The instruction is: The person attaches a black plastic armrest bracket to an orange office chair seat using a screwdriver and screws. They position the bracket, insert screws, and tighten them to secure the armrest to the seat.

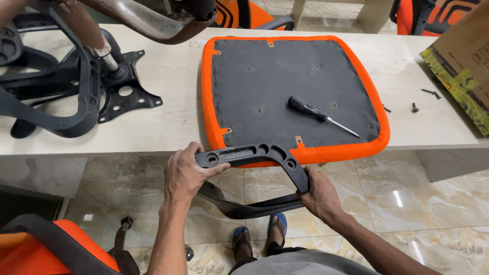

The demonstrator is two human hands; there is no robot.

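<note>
Seat cushion (290, 91) lies upside down on desk (168, 117), mid-desk, its near edge overhanging desk's front edge. Screwdriver (321, 115) rests on cushion, right of its centre. Chair base parts (66, 86) at desk's left end. Two loose screws (423, 100) on desk right of cushion; cardboard box (461, 66) at right end, behind them. Armrest (260, 173) just before front edge, touching cushion's near rim, left hand (186, 175) on its left end, right hand (318, 193) on its right.
</note>
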